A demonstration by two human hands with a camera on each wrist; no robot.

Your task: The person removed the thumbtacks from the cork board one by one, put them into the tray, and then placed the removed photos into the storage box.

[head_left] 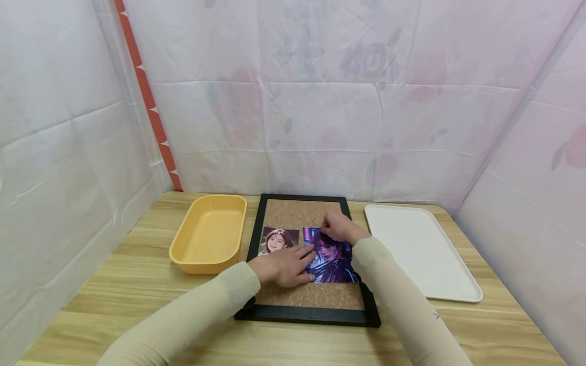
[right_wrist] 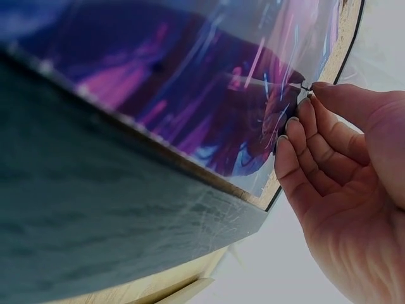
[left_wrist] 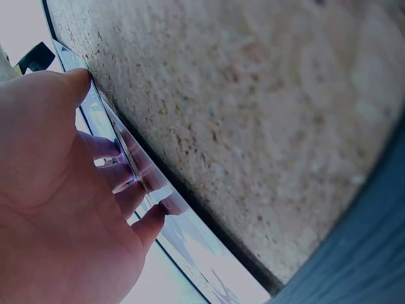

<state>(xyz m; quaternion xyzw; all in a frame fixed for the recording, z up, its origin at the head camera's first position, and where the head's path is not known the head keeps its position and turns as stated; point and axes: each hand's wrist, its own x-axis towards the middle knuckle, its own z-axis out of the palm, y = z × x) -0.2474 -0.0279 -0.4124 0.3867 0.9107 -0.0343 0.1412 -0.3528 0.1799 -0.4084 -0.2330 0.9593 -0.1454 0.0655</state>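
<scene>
Sleeves [head_left: 192,316] reach over a corkboard [head_left: 316,297]; left hand [head_left: 287,265], fingers outstretched, touches a poster [head_left: 333,259]; right hand [head_left: 338,226] pinches a pin [right_wrist: 305,87] at the poster's top.

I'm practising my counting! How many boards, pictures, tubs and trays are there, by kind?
Black-framed rectangular cork board: 1
Rectangular pictures: 2 (brown-toned portrait, blue-purple portrait)
Yellow rounded plastic tub: 1
White rectangular flat tray: 1
Total: 5
</scene>
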